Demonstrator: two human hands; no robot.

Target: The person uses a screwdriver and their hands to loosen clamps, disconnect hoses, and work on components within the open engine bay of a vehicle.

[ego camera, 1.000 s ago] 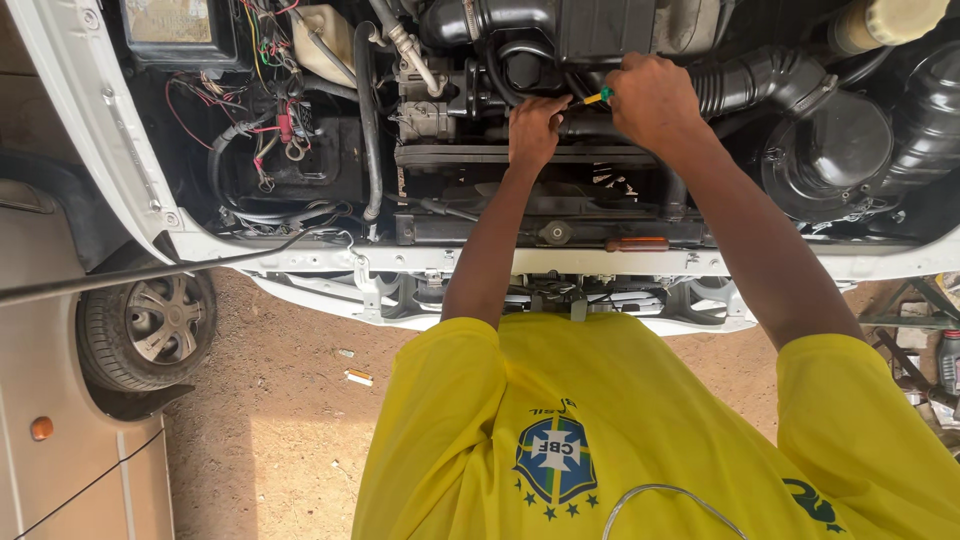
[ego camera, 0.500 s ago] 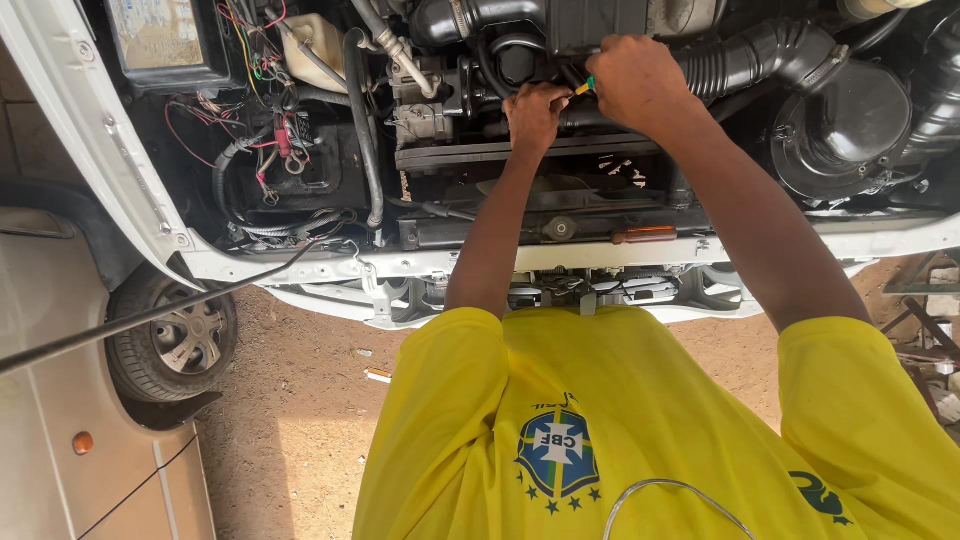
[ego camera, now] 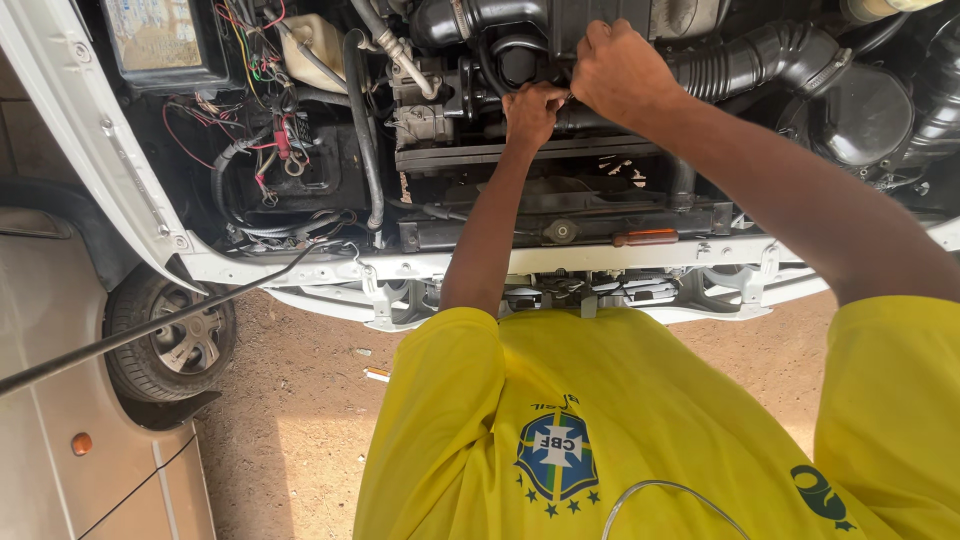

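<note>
Deep in the engine bay, both the left hand and right hand have fingers clenched at the black hose, what they grip hidden.

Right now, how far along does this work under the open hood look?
Done: the front bumper is off, leaving the bare white front panel open. In hand: the left hand and right hand meet at a black hose joint beside the ribbed air duct; any tool there is hidden. Left: loose coloured wires hang by the battery bay, and an orange-handled tool lies unused on the panel.
</note>
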